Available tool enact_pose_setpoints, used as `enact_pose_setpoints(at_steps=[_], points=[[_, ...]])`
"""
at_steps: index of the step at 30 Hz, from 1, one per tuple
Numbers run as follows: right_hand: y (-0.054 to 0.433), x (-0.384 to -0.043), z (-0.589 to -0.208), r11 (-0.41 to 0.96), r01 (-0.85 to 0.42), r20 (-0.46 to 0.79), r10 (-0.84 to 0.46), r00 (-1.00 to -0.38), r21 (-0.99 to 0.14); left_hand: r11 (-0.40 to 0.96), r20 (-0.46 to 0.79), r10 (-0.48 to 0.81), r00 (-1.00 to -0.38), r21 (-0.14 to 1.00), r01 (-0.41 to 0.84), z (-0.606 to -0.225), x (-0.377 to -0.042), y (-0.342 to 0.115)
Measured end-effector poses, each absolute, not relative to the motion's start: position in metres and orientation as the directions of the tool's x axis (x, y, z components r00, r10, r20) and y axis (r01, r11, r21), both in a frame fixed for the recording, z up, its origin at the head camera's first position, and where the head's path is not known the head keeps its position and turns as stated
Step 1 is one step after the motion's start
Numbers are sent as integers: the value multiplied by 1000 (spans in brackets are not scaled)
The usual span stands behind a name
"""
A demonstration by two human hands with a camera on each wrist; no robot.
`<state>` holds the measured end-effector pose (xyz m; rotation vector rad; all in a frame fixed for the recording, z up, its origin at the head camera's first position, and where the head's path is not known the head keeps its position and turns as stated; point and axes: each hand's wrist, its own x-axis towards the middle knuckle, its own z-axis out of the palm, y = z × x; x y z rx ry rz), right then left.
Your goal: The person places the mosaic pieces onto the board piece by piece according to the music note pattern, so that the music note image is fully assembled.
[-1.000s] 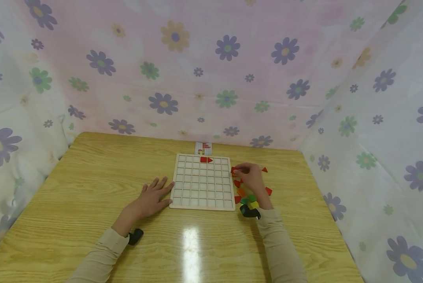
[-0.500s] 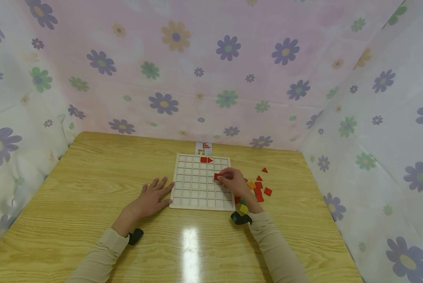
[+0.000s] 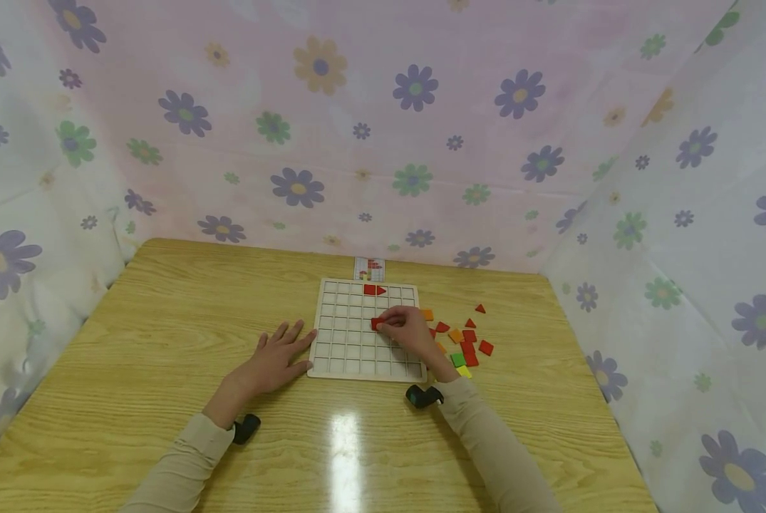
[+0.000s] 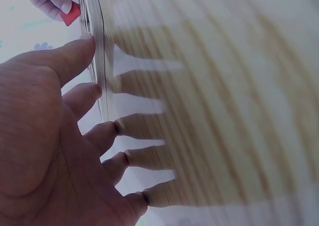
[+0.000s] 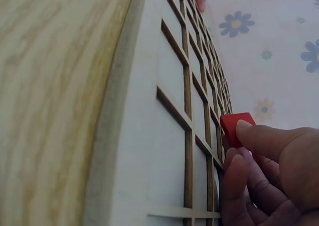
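Note:
A square wooden grid board [image 3: 353, 352] lies on the table. In its top row sit a red square tile [image 3: 370, 290] and a red triangular tile [image 3: 381, 291]. Above the middle of the grid, my right hand [image 3: 410, 333] pinches another red tile [image 5: 237, 126] between thumb and fingers; the right wrist view shows it as a flat block close to the slats. My left hand [image 3: 275, 360] rests with spread fingers at the board's left side, thumb and index finger touching its edge. The left wrist view shows the fingertips [image 4: 139, 202] on the table.
Loose tiles lie right of the board: several red ones such as a square [image 3: 486, 348], orange ones [image 3: 456, 335], a green [image 3: 457, 360] and a yellow [image 3: 464, 371]. A small printed pattern card [image 3: 378, 271] is behind the board. Flowered cloth [image 3: 350, 142] encloses the table.
My right hand has carried the red tile leftward from the loose pile to above the middle of the board, uncovering more loose tiles. The left hand has stayed in place.

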<state>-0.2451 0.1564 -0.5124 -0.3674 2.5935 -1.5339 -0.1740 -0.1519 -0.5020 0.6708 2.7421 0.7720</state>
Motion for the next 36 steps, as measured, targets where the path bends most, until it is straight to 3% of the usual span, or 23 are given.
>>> enact_pose_setpoints(at_steps=[10, 36], points=[[145, -259, -509, 552, -201, 103, -202, -974, -810, 761, -85, 485, -870, 530, 373, -501, -174, -151], [137, -288, -518, 475, -215, 167, -142, -976, -853, 764, -95, 483, -870, 531, 366, -505, -176, -152]])
